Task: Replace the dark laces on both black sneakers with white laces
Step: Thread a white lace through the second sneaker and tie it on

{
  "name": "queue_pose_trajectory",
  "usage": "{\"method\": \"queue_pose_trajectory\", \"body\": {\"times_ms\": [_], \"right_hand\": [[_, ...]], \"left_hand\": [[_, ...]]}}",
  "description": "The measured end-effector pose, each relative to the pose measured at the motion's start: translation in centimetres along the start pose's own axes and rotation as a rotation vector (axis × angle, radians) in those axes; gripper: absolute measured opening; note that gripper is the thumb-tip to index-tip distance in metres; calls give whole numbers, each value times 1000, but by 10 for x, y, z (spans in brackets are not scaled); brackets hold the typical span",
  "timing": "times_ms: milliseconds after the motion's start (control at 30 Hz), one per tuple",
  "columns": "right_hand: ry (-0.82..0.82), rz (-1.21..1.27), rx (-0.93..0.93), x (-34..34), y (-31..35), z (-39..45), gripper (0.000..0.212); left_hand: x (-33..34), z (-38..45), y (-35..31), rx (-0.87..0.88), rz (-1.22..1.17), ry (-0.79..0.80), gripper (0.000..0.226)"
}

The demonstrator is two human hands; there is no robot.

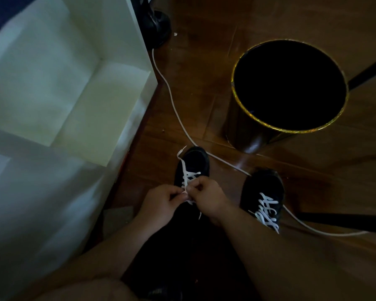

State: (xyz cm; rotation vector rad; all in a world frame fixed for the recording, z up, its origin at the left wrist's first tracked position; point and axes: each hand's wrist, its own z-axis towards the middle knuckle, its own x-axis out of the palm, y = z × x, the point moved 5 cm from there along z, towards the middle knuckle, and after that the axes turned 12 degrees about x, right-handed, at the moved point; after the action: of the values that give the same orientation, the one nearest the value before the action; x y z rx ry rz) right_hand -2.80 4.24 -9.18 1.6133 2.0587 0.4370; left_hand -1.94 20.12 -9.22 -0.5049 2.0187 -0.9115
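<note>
Dark wooden floor (204, 68), dim and glossy, underfoot throughout. Nearest the left sneaker (192, 168), both hands over its tongue: left hand (161, 203) and right hand (206, 196) almost touching, fingers curled, pinching the white lace (188, 177) between them at the upper eyelets. Lower rows already crossed in white; one loose lace end trailing over the toe, toward the cabinet side. Right of that shoe, the right sneaker (264, 192), laced white to the top, untouched. Probably late in the job, with only threading or tying left on the left shoe. Lace likely soft, light and floppy, no stiffness except at the tips; best taken near the end, or close to the eyelet for tension. Beyond the left sneaker, a white cable (172, 98) snaking across the boards; farther right, a black bin (291, 88) with gold rim; left of it all, a pale cabinet (63, 94).
</note>
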Motion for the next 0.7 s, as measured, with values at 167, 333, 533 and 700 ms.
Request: {"method": "queue_pose_trajectory", "body": {"times_ms": [167, 333, 533, 700], "right_hand": [[20, 10, -66, 3, 1, -1, 18], [-33, -357, -202, -3, 10, -7, 24], [-128, -464, -295, -5, 15, -11, 10], [42, -220, -206, -7, 11, -10, 29]], "left_hand": [[-6, 4, -9, 78, 199, 6, 20], [-6, 8, -9, 159, 340, 74, 26], [-12, 7, -11, 184, 367, 53, 24], [-8, 11, -4, 121, 341, 73, 26]]}}
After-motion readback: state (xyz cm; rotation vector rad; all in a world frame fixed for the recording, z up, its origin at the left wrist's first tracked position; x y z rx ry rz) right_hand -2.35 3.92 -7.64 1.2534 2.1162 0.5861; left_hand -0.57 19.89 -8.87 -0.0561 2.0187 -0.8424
